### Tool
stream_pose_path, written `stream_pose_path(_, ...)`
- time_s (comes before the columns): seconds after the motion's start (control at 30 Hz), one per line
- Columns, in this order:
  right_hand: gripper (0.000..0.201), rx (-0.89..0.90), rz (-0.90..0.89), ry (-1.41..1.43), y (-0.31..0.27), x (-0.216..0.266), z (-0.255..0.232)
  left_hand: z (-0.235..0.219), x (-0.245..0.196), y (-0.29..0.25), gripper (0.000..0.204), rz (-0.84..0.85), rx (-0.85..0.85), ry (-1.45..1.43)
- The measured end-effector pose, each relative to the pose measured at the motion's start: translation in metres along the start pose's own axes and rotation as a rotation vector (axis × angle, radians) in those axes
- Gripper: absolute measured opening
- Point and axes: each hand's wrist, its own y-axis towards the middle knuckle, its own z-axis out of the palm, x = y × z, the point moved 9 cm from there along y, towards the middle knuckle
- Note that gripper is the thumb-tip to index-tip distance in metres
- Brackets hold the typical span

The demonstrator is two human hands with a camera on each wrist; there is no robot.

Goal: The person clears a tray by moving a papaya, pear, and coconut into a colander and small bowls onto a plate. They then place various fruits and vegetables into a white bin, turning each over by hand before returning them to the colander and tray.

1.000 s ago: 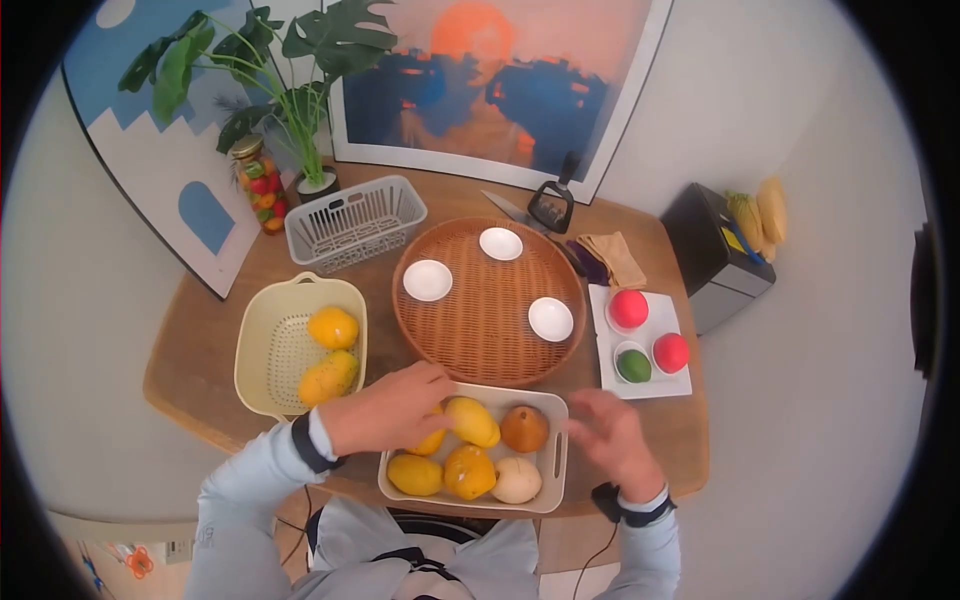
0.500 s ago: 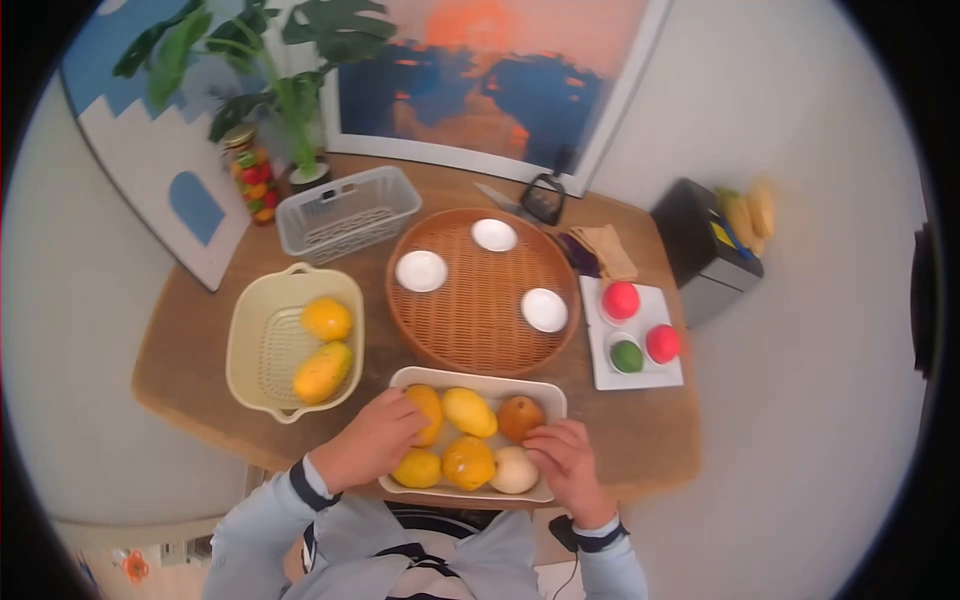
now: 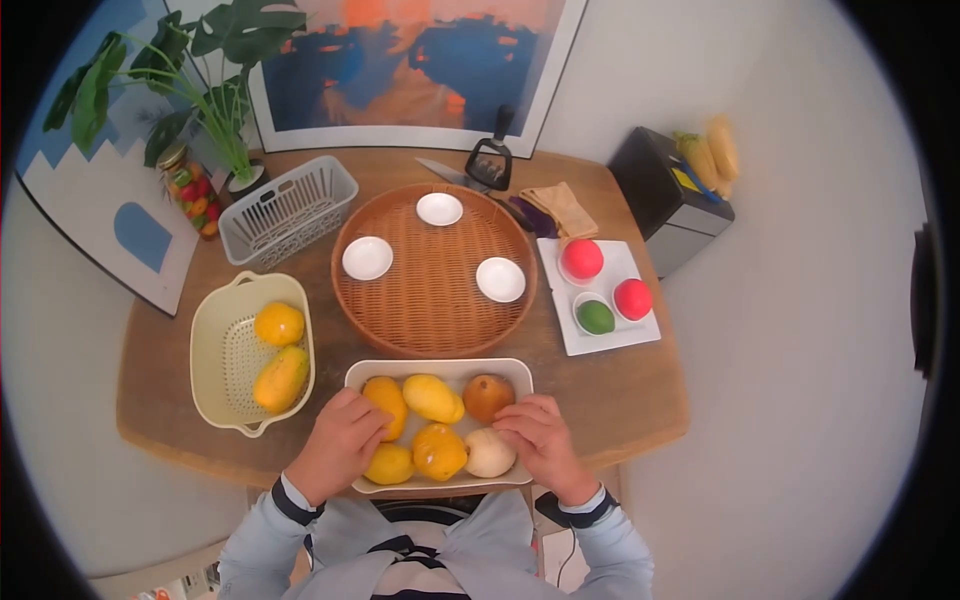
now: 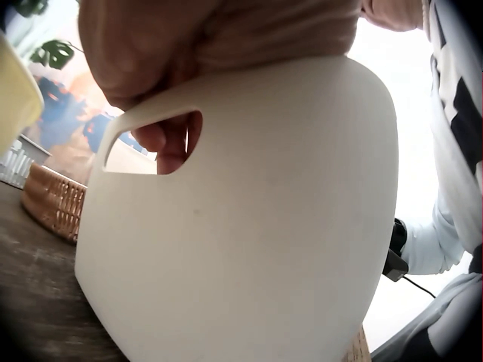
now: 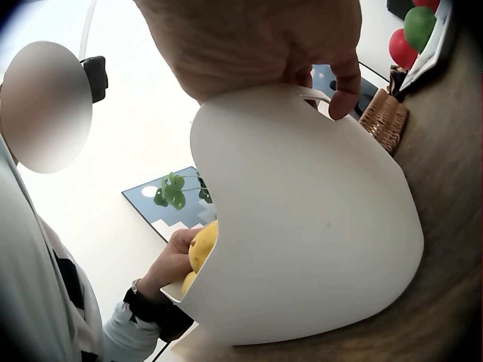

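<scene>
A white bin (image 3: 440, 365) stands near the table's front edge, holding several yellow fruits such as a long mango (image 3: 433, 398), a brown pear (image 3: 488, 397) and a pale round fruit (image 3: 490, 453). My left hand (image 3: 342, 445) grips the bin's left end, fingers over the rim beside another mango (image 3: 386, 405). Through the handle hole in the left wrist view, its fingertips (image 4: 172, 147) show inside the wall. At the opposite end, my right hand (image 3: 545, 450) holds the rim. The right wrist view has one digit bent down beside that handle slot; its other fingers are mostly hidden.
Behind the bin lies a round wicker tray (image 3: 430, 330) with three white dishes. A cream colander (image 3: 212, 385) with two yellow fruits is on the left, a grey basket (image 3: 285, 215) behind it. To the right, a white plate (image 3: 590, 345) bears two red balls and a green fruit.
My left hand has drawn back from above the fruits to the bin's left end. My right hand has come in from beside the bin onto its right end. The view has shifted.
</scene>
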Motion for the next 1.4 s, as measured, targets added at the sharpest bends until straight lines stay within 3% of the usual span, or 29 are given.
stream_pose_path(0.13,0.02,0.032,-0.056,-0.096,0.003,0.004,-0.001,0.0,0.002,-0.001,0.019,0.003,-0.02,-0.012)
stream_pose_path(0.33,0.041,0.056,-0.051,-0.19,0.023,0.017,-0.016,0.0,0.005,-0.003,0.019,0.004,-0.038,-0.025)
stream_pose_path(0.63,0.05,0.372,-0.267,-0.467,0.051,0.039,0.014,-0.001,0.004,-0.004,0.02,0.03,-0.044,-0.031)
stream_pose_path(0.93,0.041,0.429,-0.204,-0.476,0.048,0.03,0.021,-0.001,0.008,-0.007,0.022,0.012,-0.044,-0.035)
stream_pose_path(1.23,0.029,0.631,-0.215,-0.438,0.062,0.007,0.058,-0.002,0.005,-0.005,0.021,0.01,-0.037,-0.015)
stream_pose_path(1.4,0.028,0.611,-0.121,-0.436,0.067,0.003,0.058,-0.001,0.002,-0.006,0.02,0.031,-0.036,-0.012)
